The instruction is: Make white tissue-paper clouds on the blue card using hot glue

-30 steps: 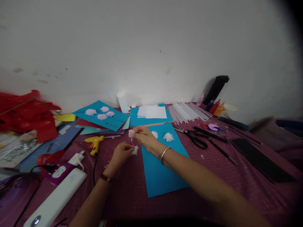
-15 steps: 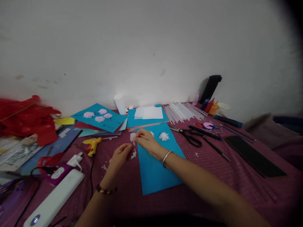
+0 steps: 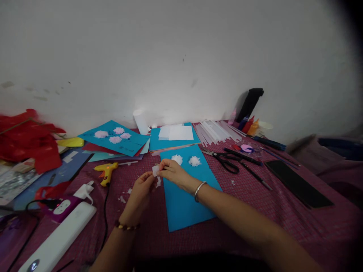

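Between the fingertips of both my hands is a small piece of thin white paper [image 3: 155, 170]. My left hand [image 3: 143, 186] pinches it from the left, and my right hand [image 3: 174, 173] grips its right side. Under my right hand and forearm lies a blue sheet of card [image 3: 187, 206]. Near its top sit two ruffled white paper flowers, one on the left [image 3: 177, 159] and one on the right [image 3: 194, 161]. White paper scraps [image 3: 122, 199] are scattered left of the card, by my left hand.
Left stands a yellow glue gun [image 3: 106, 172] with its cord, near a white power strip [image 3: 61, 236]. Behind it is a blue card with pink flowers [image 3: 133, 145]. On the right lie black-handled scissors [image 3: 227, 163], white glue sticks [image 3: 214, 132], paint bottles [image 3: 253, 127] and a dark phone [image 3: 297, 185].
My hands have come together, and my left fingers now meet the white paper piece at my right fingertips. The left paper flower shows more fully. The view has shifted slightly.
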Demonstrator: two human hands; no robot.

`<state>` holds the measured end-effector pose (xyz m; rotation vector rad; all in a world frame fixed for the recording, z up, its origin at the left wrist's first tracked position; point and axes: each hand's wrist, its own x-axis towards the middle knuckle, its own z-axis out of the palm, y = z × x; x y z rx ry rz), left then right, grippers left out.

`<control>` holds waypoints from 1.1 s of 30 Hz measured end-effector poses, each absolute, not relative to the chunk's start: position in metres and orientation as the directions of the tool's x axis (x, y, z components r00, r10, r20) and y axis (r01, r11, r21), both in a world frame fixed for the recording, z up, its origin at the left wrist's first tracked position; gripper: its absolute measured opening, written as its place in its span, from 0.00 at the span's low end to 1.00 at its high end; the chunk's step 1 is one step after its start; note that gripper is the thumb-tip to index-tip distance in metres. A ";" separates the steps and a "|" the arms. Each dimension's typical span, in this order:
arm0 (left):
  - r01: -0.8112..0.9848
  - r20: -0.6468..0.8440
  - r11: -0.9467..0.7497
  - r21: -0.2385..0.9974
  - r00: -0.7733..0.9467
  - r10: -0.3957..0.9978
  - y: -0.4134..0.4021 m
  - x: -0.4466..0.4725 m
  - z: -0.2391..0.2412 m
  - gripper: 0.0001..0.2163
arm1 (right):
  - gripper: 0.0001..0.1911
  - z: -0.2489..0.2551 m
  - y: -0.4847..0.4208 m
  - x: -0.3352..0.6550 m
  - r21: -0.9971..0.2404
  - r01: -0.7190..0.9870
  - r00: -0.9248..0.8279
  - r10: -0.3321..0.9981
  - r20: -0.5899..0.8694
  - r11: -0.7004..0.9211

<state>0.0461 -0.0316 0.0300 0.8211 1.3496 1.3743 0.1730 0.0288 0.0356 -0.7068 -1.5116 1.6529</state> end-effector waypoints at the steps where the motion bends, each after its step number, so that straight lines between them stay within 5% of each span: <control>1: -0.217 -0.182 0.124 0.968 -0.267 0.946 -0.032 0.046 0.030 0.13 | 0.07 0.034 0.029 0.173 -0.988 -0.155 -0.558 0.823 0.108 0.025; 7: -0.356 -0.248 0.148 0.923 -0.254 0.935 -0.034 0.041 0.030 0.16 | 0.07 0.035 0.032 0.176 -0.964 0.001 -0.562 0.797 0.220 0.267; 14: -0.315 -0.229 0.131 0.940 -0.296 0.928 -0.032 0.042 0.021 0.15 | 0.06 0.041 0.021 0.182 -0.859 0.138 -0.609 0.726 0.320 0.494; 21: -0.307 -0.150 -0.021 0.952 -0.524 0.838 -0.037 0.001 0.044 0.16 | 0.04 0.043 0.029 0.198 -0.787 0.296 -0.581 0.756 0.302 0.542; 33: -0.291 -0.178 0.031 0.956 -0.496 0.850 -0.053 -0.004 0.034 0.20 | 0.08 0.037 -0.001 0.186 -0.706 0.363 -0.737 0.651 0.181 0.607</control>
